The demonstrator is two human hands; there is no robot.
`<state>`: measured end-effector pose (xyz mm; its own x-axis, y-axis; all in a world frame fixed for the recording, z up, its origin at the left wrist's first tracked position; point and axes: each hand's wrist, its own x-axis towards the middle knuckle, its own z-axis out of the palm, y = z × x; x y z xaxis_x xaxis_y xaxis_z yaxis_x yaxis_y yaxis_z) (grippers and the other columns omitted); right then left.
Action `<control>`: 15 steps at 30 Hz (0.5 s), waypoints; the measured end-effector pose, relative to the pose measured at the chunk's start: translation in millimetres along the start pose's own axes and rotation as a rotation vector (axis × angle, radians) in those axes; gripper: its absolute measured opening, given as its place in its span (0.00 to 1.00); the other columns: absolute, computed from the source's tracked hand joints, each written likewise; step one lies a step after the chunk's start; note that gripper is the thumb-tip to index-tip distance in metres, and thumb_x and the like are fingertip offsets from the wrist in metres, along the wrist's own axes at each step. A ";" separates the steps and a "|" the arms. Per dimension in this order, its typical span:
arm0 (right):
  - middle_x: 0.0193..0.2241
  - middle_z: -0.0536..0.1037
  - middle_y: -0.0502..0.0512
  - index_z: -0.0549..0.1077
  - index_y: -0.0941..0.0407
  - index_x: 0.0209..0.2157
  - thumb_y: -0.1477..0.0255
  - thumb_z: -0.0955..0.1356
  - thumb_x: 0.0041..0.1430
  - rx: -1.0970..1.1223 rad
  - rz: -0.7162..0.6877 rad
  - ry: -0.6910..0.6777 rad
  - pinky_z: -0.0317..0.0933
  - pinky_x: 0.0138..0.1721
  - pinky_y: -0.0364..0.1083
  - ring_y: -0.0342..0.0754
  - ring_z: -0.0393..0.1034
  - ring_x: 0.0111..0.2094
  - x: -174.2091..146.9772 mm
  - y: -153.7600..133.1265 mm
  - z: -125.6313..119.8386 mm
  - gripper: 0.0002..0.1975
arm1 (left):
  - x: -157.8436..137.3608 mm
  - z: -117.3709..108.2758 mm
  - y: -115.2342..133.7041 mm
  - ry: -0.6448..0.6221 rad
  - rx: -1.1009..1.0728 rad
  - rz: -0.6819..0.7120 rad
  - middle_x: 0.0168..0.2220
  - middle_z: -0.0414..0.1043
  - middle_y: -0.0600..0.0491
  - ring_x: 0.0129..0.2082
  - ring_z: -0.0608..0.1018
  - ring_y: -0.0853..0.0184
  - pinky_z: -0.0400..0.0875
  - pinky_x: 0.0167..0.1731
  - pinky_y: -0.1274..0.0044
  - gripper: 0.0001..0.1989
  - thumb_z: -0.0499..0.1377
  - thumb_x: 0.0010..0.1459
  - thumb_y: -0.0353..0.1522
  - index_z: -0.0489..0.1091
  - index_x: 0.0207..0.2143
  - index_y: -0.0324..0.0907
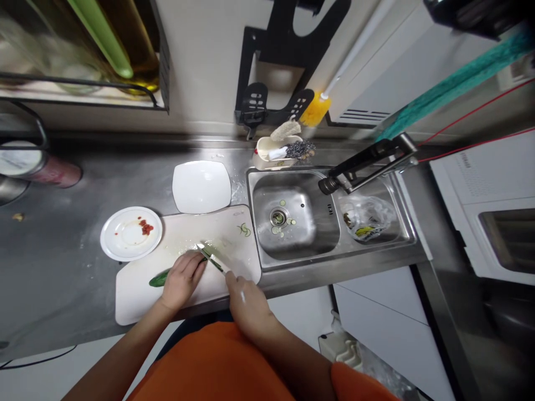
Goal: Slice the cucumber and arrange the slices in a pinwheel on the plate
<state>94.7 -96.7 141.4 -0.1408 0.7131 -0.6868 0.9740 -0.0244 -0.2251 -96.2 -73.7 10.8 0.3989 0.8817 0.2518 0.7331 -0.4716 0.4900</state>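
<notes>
Overhead, head view only. Pale rectangular plastic cutting board (pixel 137 292) lies on grey steel counter (pixel 62 262), board's right end just beside the sink.

L hand (pixel 181 280) curled palm-down over a dark green long vegetable (pixel 159 278), pinning it to the board; veg tip pokes out at hand's 9 o'clock. R hand (pixel 246 303) closed round handle of a small silver-bladed knife (pixel 211 257); blade runs toward 10 o'clock from the fist, tip near L fingertips, edge at the veg. Green scraps on board at approx 1 o'clock of the blade.

Round white plate (pixel 125 245) w/ red bits, at 10 o'clock of L hand, touching board's upper-left edge. Square white plate (pixel 201 186) at 12 o'clock, rim overlapping board's top edge.

Stainless steel sink basin (pixel 309 234) at 2 o'clock of R hand, green slices round the drain. Black tap (pixel 368 161) over it. Clear plastic bag (pixel 366 218) in right part of the sink. Orange garment at bottom of view.
</notes>
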 end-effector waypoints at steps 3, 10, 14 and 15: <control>0.35 0.77 0.59 0.66 0.56 0.46 0.84 0.57 0.61 0.002 -0.013 -0.003 0.63 0.32 0.43 0.51 0.73 0.37 1.4 0.4 -2.4 0.16 | 0.2 -0.1 0.7 0.007 -0.014 0.000 0.41 0.75 0.47 0.45 0.75 0.60 0.70 0.49 0.65 0.11 0.55 0.61 0.32 0.70 0.45 0.41; 0.34 0.77 0.59 0.66 0.57 0.47 0.84 0.57 0.61 -0.016 -0.029 -0.032 0.64 0.35 0.43 0.51 0.74 0.38 9.9 -0.8 -0.9 0.16 | 1.8 -2.6 3.4 -0.004 -0.001 -0.003 0.42 0.75 0.46 0.46 0.75 0.60 0.70 0.50 0.65 0.11 0.56 0.60 0.31 0.70 0.46 0.40; 0.33 0.77 0.59 0.66 0.58 0.47 0.83 0.57 0.61 -0.037 -0.053 0.001 0.65 0.34 0.43 0.50 0.74 0.37 17.7 -2.7 3.1 0.15 | 1.2 -1.9 2.8 -0.010 0.001 -0.002 0.43 0.75 0.47 0.46 0.75 0.60 0.69 0.50 0.66 0.11 0.56 0.60 0.31 0.69 0.46 0.40; 0.33 0.77 0.59 0.66 0.58 0.47 0.83 0.56 0.62 -0.042 -0.061 0.015 0.65 0.34 0.43 0.50 0.74 0.37 20.0 -3.2 4.3 0.15 | 0.9 -1.5 2.5 -0.011 0.000 -0.002 0.43 0.75 0.47 0.46 0.75 0.60 0.69 0.50 0.66 0.11 0.56 0.60 0.31 0.69 0.46 0.40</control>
<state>87.9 -85.5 125.4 -0.1974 0.7227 -0.6624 0.9704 0.0480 -0.2369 -94.9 -74.1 13.5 0.4031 0.8827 0.2416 0.7344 -0.4696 0.4901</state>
